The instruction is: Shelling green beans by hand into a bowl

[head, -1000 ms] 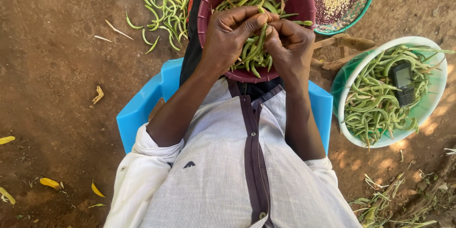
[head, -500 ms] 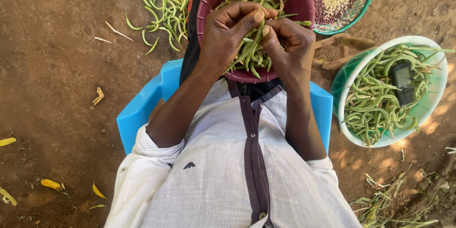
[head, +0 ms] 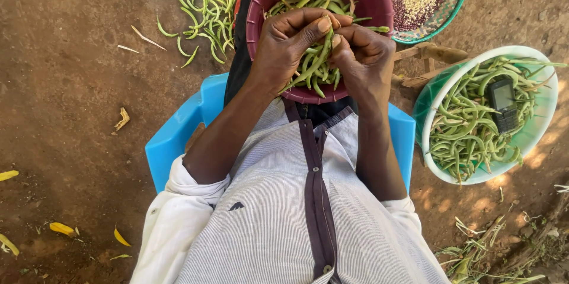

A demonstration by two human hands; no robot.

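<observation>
I hold a green bean pod (head: 316,62) over the maroon bowl (head: 261,5) that sits on my lap. The pod is long, slim and slightly curved, dull green with a paler tip, and it runs slantwise from my fingertips down toward the near rim of the bowl. My left hand (head: 284,47) has its fingers curled tight, thumb pressed against the pod's upper end. My right hand (head: 364,53) is closed narrow too, its thumb and forefinger pinching the same end, so the two hands touch above the bowl. Under them the bowl holds a heap of similar green pods.

Right of the maroon bowl stands a pale green basin (head: 542,118) full of more pods, with a small dark phone (head: 504,103) lying on top. Beyond the bowl, to its right, is a woven basket (head: 453,8) of pale grains. Left of the bowl, loose pods (head: 204,14) lie scattered on the bare earth. Below the bowl shows the blue chair (head: 172,142).
</observation>
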